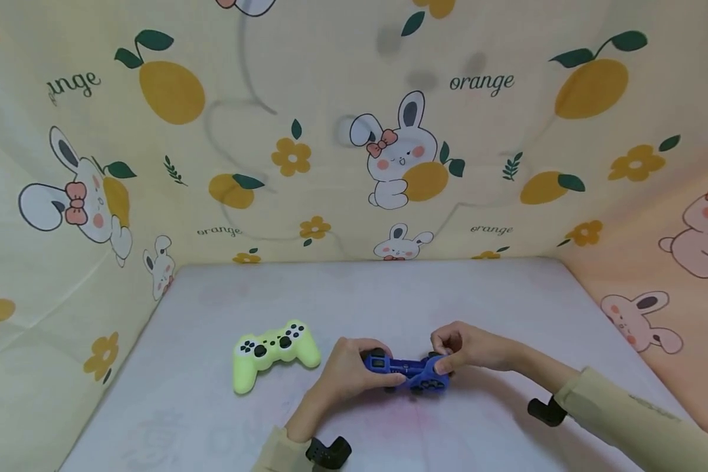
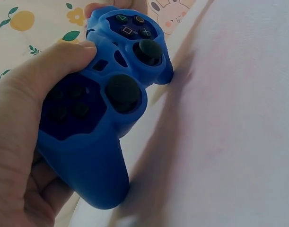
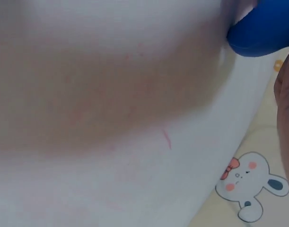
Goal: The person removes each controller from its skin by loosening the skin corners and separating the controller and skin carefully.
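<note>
Both hands hold a blue game controller (image 1: 415, 368) low over the table in the head view. My left hand (image 1: 348, 372) grips its left end, thumb along the near side. At the right end, my right hand (image 1: 472, 346) pinches the blue covering with thumb and bent fingers. The left wrist view shows the controller (image 2: 85, 163) tilted, with dark thumbsticks and buttons; the thumb of the left hand (image 2: 21, 113) presses near its middle. Only a rounded blue grip of the controller (image 3: 262, 33) and an edge of the right hand (image 3: 287, 109) appear in the right wrist view.
A lime-yellow game controller (image 1: 246, 373) lies on the white table (image 1: 200, 432), left of the left hand. Printed cloth (image 1: 330, 78) with rabbits and oranges rises behind the table and along both sides. Each wrist carries a black device (image 1: 328, 452).
</note>
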Motion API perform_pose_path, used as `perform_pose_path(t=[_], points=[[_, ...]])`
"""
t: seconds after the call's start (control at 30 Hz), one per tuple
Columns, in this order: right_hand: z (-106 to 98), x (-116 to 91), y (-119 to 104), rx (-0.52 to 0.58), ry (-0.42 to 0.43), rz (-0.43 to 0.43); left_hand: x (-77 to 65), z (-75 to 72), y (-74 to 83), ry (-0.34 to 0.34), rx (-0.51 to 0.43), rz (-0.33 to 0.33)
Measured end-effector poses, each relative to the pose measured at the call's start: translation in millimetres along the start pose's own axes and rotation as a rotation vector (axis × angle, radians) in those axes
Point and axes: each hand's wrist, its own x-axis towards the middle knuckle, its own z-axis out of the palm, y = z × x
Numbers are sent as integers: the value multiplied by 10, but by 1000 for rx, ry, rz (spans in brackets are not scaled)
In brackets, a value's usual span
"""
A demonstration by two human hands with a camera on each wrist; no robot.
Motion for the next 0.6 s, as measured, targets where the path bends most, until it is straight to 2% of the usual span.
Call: perform_pose_path(t=[0.17, 0.4, 0.5, 0.6], points=[[63, -106, 24, 67, 61, -8, 7, 15, -1, 10, -3, -19], [180, -88, 3, 157, 186, 63, 10, 20, -9, 22, 11, -42], [206, -89, -19, 211, 213, 58, 15, 17, -10, 25, 20, -40], [218, -94, -44, 211, 230, 39, 18, 16, -17, 26, 23, -40]])
